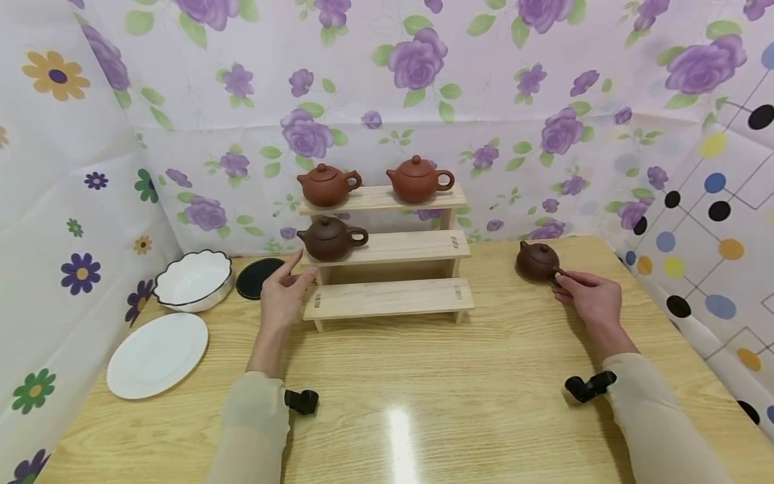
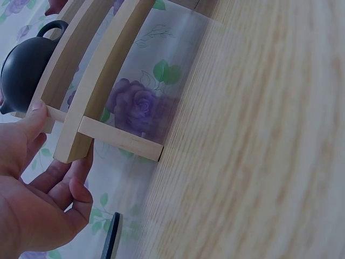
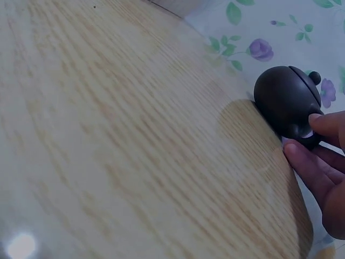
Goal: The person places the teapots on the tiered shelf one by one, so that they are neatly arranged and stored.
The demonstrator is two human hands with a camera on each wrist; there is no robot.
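At the right, my right hand (image 1: 589,300) pinches the handle of a dark brown clay teapot (image 1: 537,261) between thumb and fingers. Its spout points away, and its base sits low at the tabletop in the right wrist view. My left hand (image 1: 285,292) grips the left end of a three-step wooden stand (image 1: 387,299), thumb and fingers around the step ends in the left wrist view. Close above it, another dark teapot (image 1: 329,240) stands on the middle step. Two reddish-brown teapots, one left (image 1: 326,185) and one right (image 1: 417,180), stand on the top step.
Left of the stand lie a black round coaster (image 1: 256,279), a white scalloped bowl (image 1: 193,279) with a dark rim, and a white oval plate (image 1: 158,355). The wood-grain table (image 1: 435,383) is bordered by flowered cloth (image 1: 242,148) behind and patterned cloth at both sides.
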